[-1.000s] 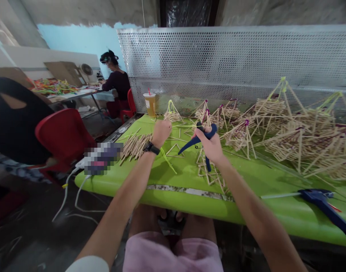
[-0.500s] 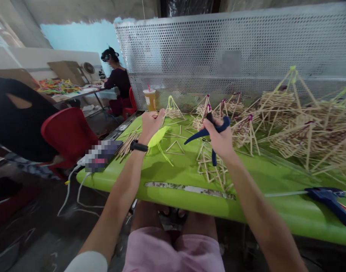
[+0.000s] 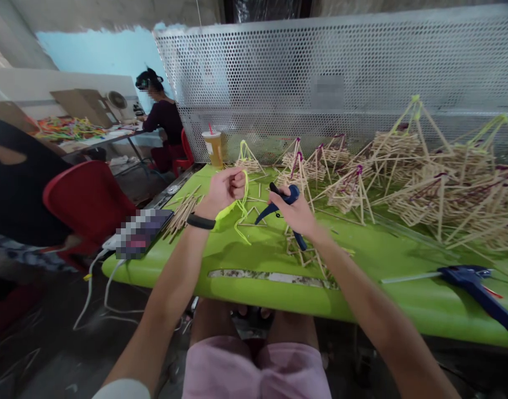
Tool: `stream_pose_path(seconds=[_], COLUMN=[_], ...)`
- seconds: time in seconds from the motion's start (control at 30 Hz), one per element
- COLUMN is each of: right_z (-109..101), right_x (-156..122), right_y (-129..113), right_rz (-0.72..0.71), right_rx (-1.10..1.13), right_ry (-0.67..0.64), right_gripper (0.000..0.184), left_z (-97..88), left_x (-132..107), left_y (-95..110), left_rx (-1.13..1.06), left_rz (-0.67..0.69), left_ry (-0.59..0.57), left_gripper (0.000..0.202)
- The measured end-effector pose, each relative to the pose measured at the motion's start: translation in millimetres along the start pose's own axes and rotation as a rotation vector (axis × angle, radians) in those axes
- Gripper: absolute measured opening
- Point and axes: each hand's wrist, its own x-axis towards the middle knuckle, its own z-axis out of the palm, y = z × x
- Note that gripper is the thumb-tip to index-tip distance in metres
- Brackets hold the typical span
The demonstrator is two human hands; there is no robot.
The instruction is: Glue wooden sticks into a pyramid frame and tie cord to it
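My left hand (image 3: 225, 191) is closed on neon-yellow cord (image 3: 246, 191), which loops beside the fingers and trails to the table. In my right hand (image 3: 298, 209) is a pair of blue-handled pliers (image 3: 265, 213), its dark head toward the left hand and a small gap between the two. Below the hands, a triangle of thin sticks (image 3: 254, 223) lies on the green tabletop (image 3: 254, 260). A stacked stick frame (image 3: 306, 257) sits partly hidden under my right hand and forearm. A bundle of loose sticks (image 3: 181, 213) rests left of my left wrist.
Several stick pyramids (image 3: 420, 183) tied with purple or yellow crowd the right and back. A blue glue gun (image 3: 466, 277) lies at the right edge. A drink cup (image 3: 213, 148) stands at the back; a phone (image 3: 143, 233) with white cables lies left. Another person (image 3: 164, 116) sits beyond.
My right hand has moved left and slightly down with the pliers, closer to my left hand. My left hand has turned and lowered slightly, and the cord now hangs up at its fingers.
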Motion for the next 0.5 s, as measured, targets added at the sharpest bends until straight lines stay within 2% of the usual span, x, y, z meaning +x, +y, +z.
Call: stream_pose_path(seconds=[0.3,0.4,0.5], right_z=[3.1,-2.2,-18.3], right_x=[2.4,5.8,9.8], right_y=[4.1,2.9,2.2], right_rz=[0.019,-0.022,-0.089], right_rx=[-0.012,0.056,0.142], right_ry=[0.025,0.132,0.287], right_gripper=[0.042,0.042,0.042], left_z=[-4.4,-6.2,-7.6], left_x=[0.5,3.1,6.8], left_y=[4.1,1.6,-3.3], left_rx=[-0.105,-0.066,0.023], left_rz=[-0.029,-0.02,-0.008], left_ry=[-0.013,-0.042,-0.102], left_gripper=[0.038,0.039,0.04])
